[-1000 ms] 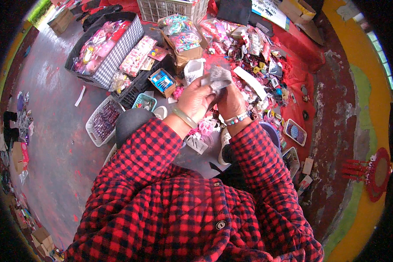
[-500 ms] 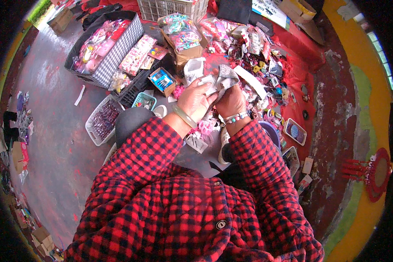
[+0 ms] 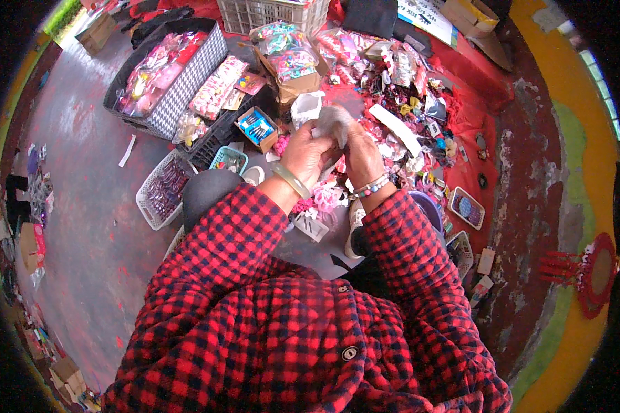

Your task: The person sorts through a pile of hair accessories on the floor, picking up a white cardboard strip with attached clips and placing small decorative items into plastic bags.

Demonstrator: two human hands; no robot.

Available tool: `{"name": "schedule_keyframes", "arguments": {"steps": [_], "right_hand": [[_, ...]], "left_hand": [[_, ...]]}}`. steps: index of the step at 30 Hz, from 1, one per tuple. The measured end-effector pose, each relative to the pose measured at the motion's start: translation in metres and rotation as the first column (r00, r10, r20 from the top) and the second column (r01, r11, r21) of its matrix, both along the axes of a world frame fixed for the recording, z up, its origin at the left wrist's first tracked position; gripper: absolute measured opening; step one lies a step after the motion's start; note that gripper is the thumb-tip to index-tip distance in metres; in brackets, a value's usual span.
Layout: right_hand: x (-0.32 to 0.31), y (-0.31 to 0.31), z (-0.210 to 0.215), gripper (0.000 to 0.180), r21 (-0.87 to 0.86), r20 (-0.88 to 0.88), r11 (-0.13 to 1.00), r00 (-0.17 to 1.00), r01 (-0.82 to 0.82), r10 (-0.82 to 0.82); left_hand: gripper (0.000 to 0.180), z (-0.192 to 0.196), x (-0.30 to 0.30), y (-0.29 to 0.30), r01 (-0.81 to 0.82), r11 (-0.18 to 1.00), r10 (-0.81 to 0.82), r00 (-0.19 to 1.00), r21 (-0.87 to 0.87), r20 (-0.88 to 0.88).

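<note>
Between my two hands is a soft grey-white piece of fabric [image 3: 333, 122], somewhat blurred, its exact kind unclear. My left hand [image 3: 302, 155] closes on its left side, the thumb lying toward the top. From the right, my right hand [image 3: 364, 160] grips the same piece with bent fingers. Just beyond my left hand stands a white open container [image 3: 306, 108]. Pink ruffled hair ties [image 3: 326, 198] lie below my hands, near a white card [image 3: 311, 226]. My palms hide the lower part of the fabric.
A heap of hair accessories [image 3: 410, 89] spreads over red cloth ahead and right. Ahead left stand a houndstooth fabric bin [image 3: 179, 89], a small box with blue contents [image 3: 256, 129] and a white basket [image 3: 160, 212]. A plastic crate [image 3: 272, 15] stands at the far side.
The fabric has been turned and bunched up between my hands; the white card seen by my left thumb no longer shows. My right hand has shifted slightly left and up.
</note>
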State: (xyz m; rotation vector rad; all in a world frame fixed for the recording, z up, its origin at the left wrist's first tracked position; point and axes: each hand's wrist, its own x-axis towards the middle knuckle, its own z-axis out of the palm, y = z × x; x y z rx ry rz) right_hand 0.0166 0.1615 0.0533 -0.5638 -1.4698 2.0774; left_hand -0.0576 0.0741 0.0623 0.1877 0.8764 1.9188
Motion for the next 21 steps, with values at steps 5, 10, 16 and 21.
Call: {"name": "schedule_keyframes", "arguments": {"steps": [5,10,16,21], "right_hand": [[0.003,0.013,0.002,0.026,-0.274,-0.138,0.960,0.986,0.056,-0.096],[0.005,0.043,-0.040,0.024,0.243,-0.104,0.956,0.984,0.163,-0.142],[0.010,0.027,0.005,0.028,0.039,0.008,0.983,0.984,0.179,-0.179],[0.002,-0.001,-0.016,0.027,0.411,0.047,0.903,0.987,0.122,-0.155]], "left_hand": [[0.027,-0.005,-0.006,-0.001,0.055,0.992,-0.067,0.992,0.112,0.108],[0.030,-0.003,-0.010,0.001,0.095,0.976,-0.126,0.980,0.195,0.153],[0.030,-0.006,-0.009,0.001,0.065,0.976,-0.097,0.984,0.207,0.149],[0.032,-0.011,-0.002,0.001,0.126,0.966,-0.099,0.987,0.226,-0.127]]}}
